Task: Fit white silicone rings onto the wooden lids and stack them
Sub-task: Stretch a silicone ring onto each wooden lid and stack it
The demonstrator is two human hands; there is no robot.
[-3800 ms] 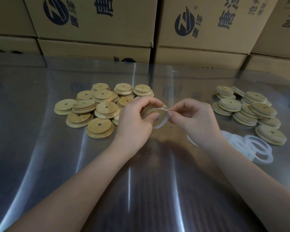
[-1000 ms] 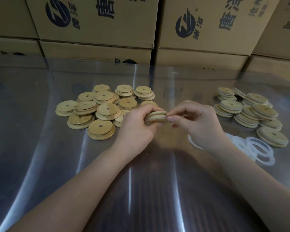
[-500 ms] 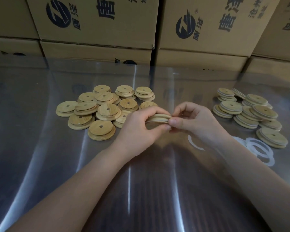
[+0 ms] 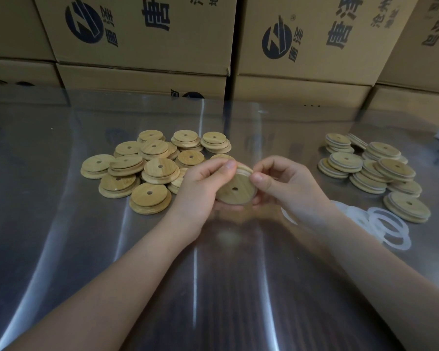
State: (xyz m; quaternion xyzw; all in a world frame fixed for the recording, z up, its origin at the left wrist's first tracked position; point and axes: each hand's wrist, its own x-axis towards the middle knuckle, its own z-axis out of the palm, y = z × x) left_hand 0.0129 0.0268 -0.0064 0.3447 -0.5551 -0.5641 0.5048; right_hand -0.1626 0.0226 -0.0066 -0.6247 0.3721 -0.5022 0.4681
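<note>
On the left of the shiny tabletop sits a pile of bare wooden lids, round with a small hole in the middle, some lying on top of others. Next comes the left hand, its fingers curled around the edge of one wooden lid held up above the tabletop, tilted so its flat face shows. A white ring peeks out along its top edge. The right hand pinches the same lid from the other side. Past it lie loose white rings, flat and overlapping. Behind them are lids with rings on, stacked in short piles. Cardboard boxes stand at the back.
</note>
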